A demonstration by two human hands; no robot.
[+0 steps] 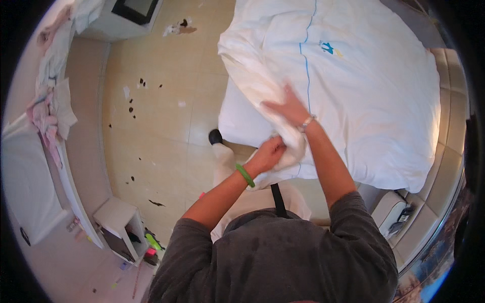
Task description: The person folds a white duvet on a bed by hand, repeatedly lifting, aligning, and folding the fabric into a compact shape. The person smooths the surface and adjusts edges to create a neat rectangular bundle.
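Observation:
A white quilt (371,102) with a blue line and a small printed emblem is spread over the bed. Along its left side the edge is folded back, baring part of the white mattress (244,117). My left hand (269,152), with a green bangle at the wrist, is closed on a bunched corner of this quilt. Just above it, my right hand (290,108) lies over the folded edge, its fingers spread and blurred. A bracelet circles that wrist.
Dark bits and paper scraps (180,28) litter the tiled floor (170,113). A padded headboard (449,110) lines the right side, near a white bedside unit (389,214). At left are a white shelf with cloths (45,117) and a small open cabinet (117,227).

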